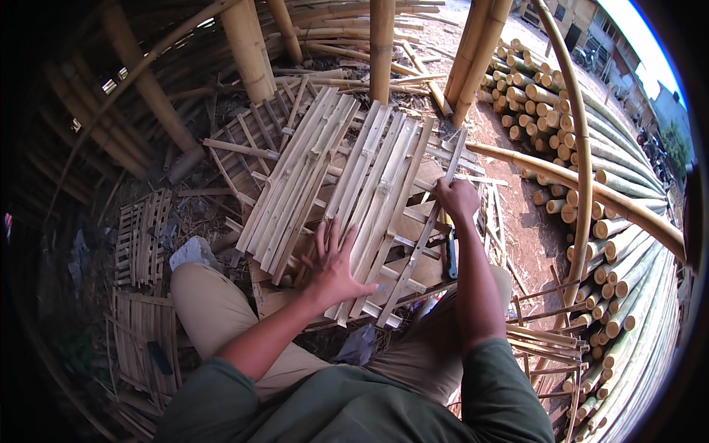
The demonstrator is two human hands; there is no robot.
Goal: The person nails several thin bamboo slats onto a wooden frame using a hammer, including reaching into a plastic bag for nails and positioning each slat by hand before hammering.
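Observation:
In front of my crossed legs lies a panel of split bamboo slats (380, 196) set side by side over thin cross strips. My left hand (330, 267) rests on its near part, fingers spread and thumb stretched out to the right. My right hand (456, 199) is closed on a single bamboo slat (419, 247) along the panel's right side, gripping it toward the far end. That slat slants across the ends of the cross strips; whether it is fastened to them I cannot tell. Left of this panel is another group of slats (299, 184). Beside my right forearm lies a dark-handled tool (451, 255), its working end hidden.
Cut bamboo poles (550, 111) are stacked high on the right. A long pole (613, 199) slants in from that side. Upright bamboo posts (382, 52) stand beyond the slats. Smaller slatted pieces (142, 236) and scraps lie on the left; thin sticks (543, 343) lie near my right elbow.

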